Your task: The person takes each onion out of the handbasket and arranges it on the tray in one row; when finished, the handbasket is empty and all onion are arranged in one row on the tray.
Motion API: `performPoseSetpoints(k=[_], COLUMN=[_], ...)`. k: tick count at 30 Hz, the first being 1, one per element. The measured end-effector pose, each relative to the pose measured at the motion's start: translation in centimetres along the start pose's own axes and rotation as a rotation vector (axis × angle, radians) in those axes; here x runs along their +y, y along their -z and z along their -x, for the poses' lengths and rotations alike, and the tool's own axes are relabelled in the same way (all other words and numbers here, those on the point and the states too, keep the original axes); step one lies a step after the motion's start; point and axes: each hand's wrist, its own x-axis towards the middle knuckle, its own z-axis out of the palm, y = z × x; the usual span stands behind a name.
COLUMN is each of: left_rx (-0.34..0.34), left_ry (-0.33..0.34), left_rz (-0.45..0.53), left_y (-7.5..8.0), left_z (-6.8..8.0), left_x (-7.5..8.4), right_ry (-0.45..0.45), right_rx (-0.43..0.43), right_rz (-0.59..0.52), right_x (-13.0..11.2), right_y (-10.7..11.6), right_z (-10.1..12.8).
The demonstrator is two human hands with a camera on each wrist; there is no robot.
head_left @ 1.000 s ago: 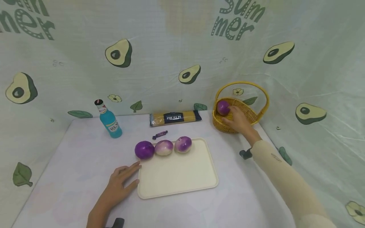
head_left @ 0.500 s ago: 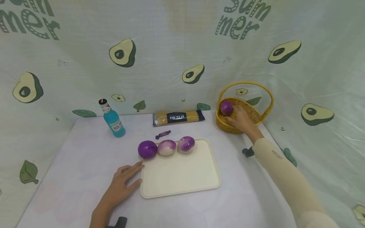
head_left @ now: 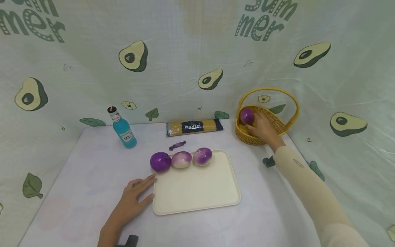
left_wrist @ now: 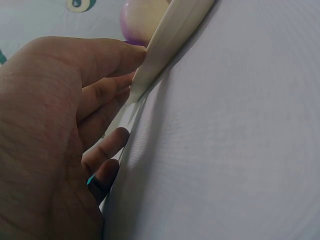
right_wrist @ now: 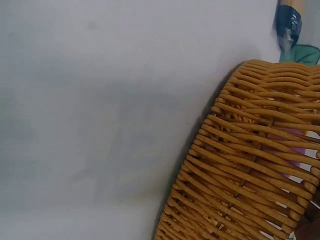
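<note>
My right hand (head_left: 262,127) reaches into a yellow wicker basket (head_left: 250,139), its fingers beside a round purple vegetable (head_left: 247,116) and its thumb spread apart below it. The right wrist view looks at the basket's woven side (right_wrist: 235,165), with purple showing through the gaps. My left hand (head_left: 131,200) lies at the left edge of a cream tray (head_left: 197,188); in the left wrist view thumb and fingertips touch the tray rim (left_wrist: 165,40). Along the tray's far edge sit a dark purple round vegetable (head_left: 160,162) and two purple-and-white turnips (head_left: 181,160).
A blue bottle (head_left: 124,132) stands at the back left of the white table (head_left: 77,192). A pack of spaghetti (head_left: 194,127) lies at the back, with a small purple wrapped candy (head_left: 177,145) in front of it. A patterned cloth (head_left: 172,51) hangs behind the table.
The head view has shifted slightly, so everything appears a little further right. Both hands keep nearly the same places at the tray and in the basket.
</note>
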Motion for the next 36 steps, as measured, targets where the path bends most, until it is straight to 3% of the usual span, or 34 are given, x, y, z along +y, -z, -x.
performPoseSetpoints(k=[9,29,36], left_rx=[0.026,0.013,-0.011], left_ry=[-0.020,-0.013,0.023], left_rz=[0.008,0.007,0.007], left_y=[-0.1,-0.3,-0.2], left_z=[0.0,-0.2,-0.2], left_x=[0.0,-0.4,-0.2], right_ry=[0.006,-0.044,-0.057], right_rx=[0.012,0.008,0.027], right_rz=[0.003,0.016,-0.020], right_x=[0.1,1.1,1.5], right_y=[-0.2,-1.3,-1.8], right_z=[-1.1,-2.9,-3.2])
